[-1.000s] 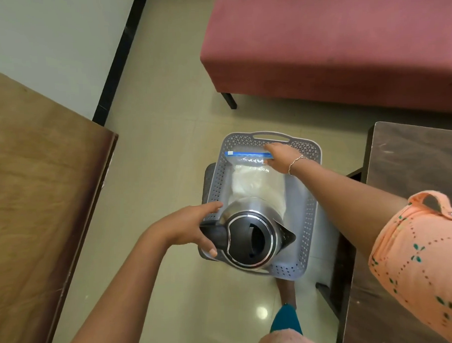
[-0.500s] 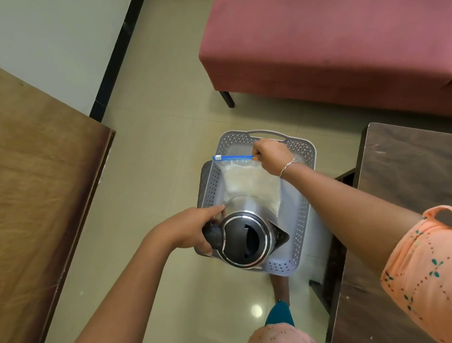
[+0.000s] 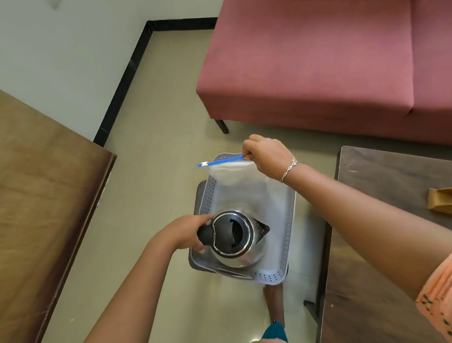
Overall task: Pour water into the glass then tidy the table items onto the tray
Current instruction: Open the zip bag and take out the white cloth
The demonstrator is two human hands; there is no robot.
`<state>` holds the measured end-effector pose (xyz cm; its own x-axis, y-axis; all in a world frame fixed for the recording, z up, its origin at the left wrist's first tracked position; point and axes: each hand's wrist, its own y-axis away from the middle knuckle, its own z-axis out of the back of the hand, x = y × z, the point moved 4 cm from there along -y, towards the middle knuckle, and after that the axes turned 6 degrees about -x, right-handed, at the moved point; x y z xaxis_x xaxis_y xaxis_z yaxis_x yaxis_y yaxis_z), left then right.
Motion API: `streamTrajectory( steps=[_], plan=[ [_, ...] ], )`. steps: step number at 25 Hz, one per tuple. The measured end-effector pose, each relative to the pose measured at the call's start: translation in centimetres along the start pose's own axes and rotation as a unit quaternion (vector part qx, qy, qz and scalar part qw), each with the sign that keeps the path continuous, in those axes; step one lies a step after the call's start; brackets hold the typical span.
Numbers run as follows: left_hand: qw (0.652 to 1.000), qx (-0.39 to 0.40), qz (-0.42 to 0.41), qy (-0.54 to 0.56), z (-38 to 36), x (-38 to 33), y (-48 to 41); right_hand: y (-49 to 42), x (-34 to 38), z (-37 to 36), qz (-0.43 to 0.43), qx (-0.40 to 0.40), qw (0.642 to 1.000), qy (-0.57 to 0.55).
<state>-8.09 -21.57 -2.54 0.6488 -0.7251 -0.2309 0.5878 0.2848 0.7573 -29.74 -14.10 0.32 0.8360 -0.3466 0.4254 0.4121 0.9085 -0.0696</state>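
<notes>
Right hand (image 3: 267, 155) has lifted the zip bag (image 3: 235, 176) by its blue strip, clear of the tray (image 3: 290, 249) – left hand (image 3: 186, 234) still grips the kettle (image 3: 235, 238) handle, so tidying isn't finished.

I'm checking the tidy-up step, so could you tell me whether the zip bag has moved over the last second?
Yes. The right hand has lifted the zip bag off the tray; its blue zip now sits over the tray's far rim.

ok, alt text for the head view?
Seen from above, a left hand grips a steel kettle by its handle in a grey tray, while the right hand pinches a clear zip bag by its blue strip above the tray.
</notes>
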Motion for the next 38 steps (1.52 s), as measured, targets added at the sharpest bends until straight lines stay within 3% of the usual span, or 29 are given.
streamTrajectory(
  steps=[2, 4, 7, 10, 13, 16, 27, 33, 38],
  plan=[
    [0.999, -0.051, 0.006, 0.005, 1.1, -1.1, 1.2, 1.4, 0.0, 2.1, 0.002, -0.024, 1.0, -0.006],
    [0.973, -0.225, -0.022, 0.051, 3.5, -3.6, 3.2, 3.1, -0.1, 4.6, 0.006, -0.054, 0.998, -0.015],
    [0.843, -0.49, -0.121, 0.185, 6.1, -9.7, 7.9, 6.8, -0.3, 9.0, 0.024, -0.097, 0.995, -0.016],
    [0.754, -0.573, -0.163, 0.275, 5.8, -15.4, 11.2, 11.6, -1.0, 13.3, 0.03, -0.138, 0.99, -0.025],
    [0.716, -0.564, -0.173, 0.374, 3.9, -19.6, 12.5, 16.9, -2.4, 16.3, 0.03, -0.167, 0.985, -0.039],
    [0.7, -0.546, -0.194, 0.418, 1.7, -23.6, 13.4, 22.3, -4.6, 18.5, 0.015, -0.188, 0.981, -0.053],
    [0.696, -0.47, -0.297, 0.454, -5.4, -34.6, 15.5, 36.1, -11.0, 22.0, -0.075, -0.221, 0.97, -0.069],
    [0.715, -0.463, -0.348, 0.391, -7.8, -39.1, 16.6, 38.8, -8.2, 21.6, -0.039, -0.261, 0.956, -0.129],
    [0.711, -0.448, -0.377, 0.389, -8.5, -40.6, 17.0, 40.1, -7.6, 21.7, -0.046, -0.328, 0.928, -0.169]
  ],
)
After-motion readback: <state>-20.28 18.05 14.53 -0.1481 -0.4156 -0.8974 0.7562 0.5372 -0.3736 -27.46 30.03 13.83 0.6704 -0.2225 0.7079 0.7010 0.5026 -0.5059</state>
